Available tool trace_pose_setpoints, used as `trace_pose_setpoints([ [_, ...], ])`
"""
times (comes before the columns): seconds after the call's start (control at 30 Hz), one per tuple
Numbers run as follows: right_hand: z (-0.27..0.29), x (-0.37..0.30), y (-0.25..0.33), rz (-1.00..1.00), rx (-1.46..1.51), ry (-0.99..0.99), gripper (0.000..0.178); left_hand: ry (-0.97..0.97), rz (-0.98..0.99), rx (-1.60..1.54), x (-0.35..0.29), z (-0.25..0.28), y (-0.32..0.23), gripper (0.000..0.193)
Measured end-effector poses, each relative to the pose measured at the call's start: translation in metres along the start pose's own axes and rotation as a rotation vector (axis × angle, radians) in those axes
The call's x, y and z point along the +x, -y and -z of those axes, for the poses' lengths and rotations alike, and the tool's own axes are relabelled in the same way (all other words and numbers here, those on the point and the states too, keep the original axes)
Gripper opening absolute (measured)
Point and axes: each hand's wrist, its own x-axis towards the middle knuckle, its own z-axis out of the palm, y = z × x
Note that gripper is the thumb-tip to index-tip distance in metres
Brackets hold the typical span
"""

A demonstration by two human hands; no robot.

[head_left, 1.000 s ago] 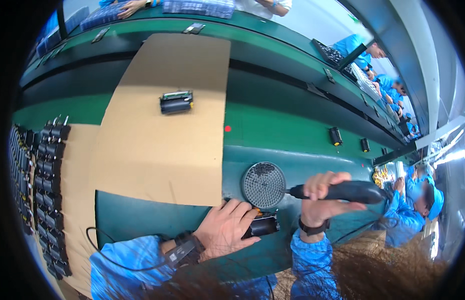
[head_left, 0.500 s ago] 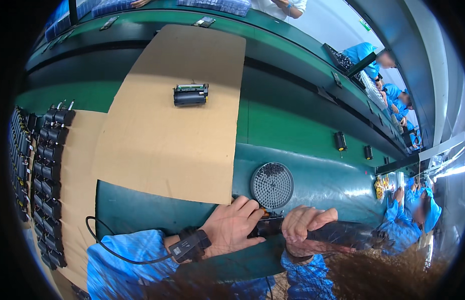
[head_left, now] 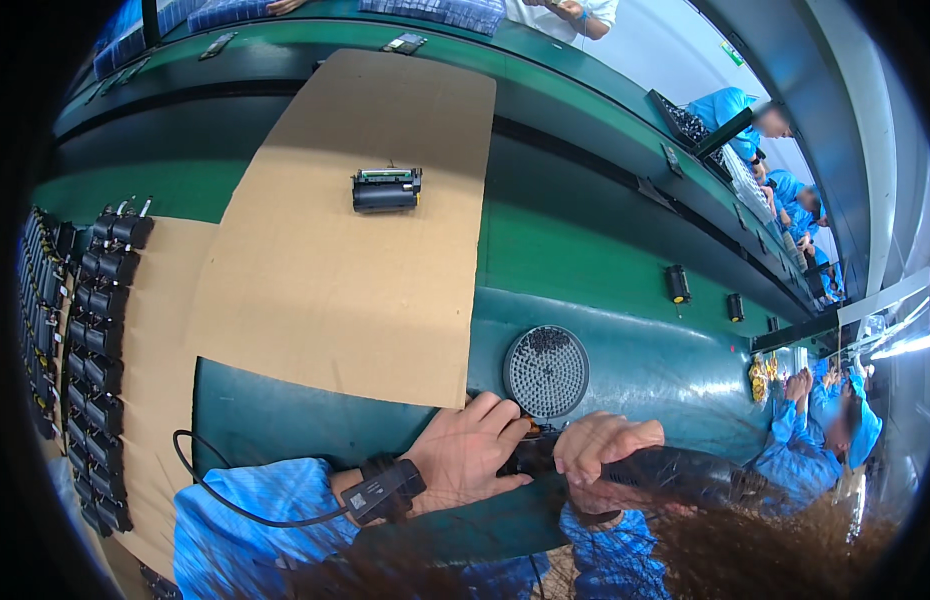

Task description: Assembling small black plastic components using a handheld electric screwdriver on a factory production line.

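My left hand (head_left: 467, 450) is closed around a small black device (head_left: 530, 457) with a bit of orange at its upper edge; most of it is hidden by fingers. My right hand (head_left: 605, 452) grips a thick black tool, which looks like an electric screwdriver (head_left: 675, 472), lying sideways with its body reaching right. Its tip end meets the device beside my left fingers, but the contact is hidden. Just beyond both hands stands a round grey tray (head_left: 547, 385) with a grid of holes and small dark pieces gathered at its far side.
A cardboard sheet (head_left: 335, 290) bears a black device with a cylinder (head_left: 387, 190). Rows of black units (head_left: 100, 350) stand at left. More black cylinders (head_left: 677, 284) lie on the green belt (head_left: 575, 250). Co-workers in blue (head_left: 805, 440) sit at right.
My right hand and the black tool have shifted slightly left, closer to my left hand. The left hand keeps its hold on the device.
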Motion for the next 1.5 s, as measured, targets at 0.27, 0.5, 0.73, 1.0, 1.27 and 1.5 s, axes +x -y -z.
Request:
trace_pose_setpoints([
  [0.27,0.009,-0.007,-0.011,0.065,0.049,0.060,0.070,0.004,0.005,-0.028,-0.001,-0.004,0.000,0.065],
  [0.5,0.000,-0.011,-0.013,0.050,0.034,-0.040,0.080,-0.032,-0.020,0.026,-0.004,-0.007,0.000,0.065],
  [0.73,0.007,0.002,0.014,0.047,0.142,-0.397,0.091,-0.009,-0.042,0.091,-0.005,-0.001,-0.003,0.065],
  [1.0,0.061,-0.013,0.047,0.111,0.211,-0.557,0.075,-0.170,-0.096,-0.217,-0.012,0.012,-0.025,0.060],
  [1.27,0.096,-0.041,0.046,0.197,0.052,-0.492,0.079,-0.041,0.087,0.916,-0.054,0.055,-0.052,0.041],
  [1.5,0.092,-0.051,0.037,0.249,-0.063,-0.393,0.086,0.193,0.219,0.236,-0.068,0.017,-0.056,0.040],
])
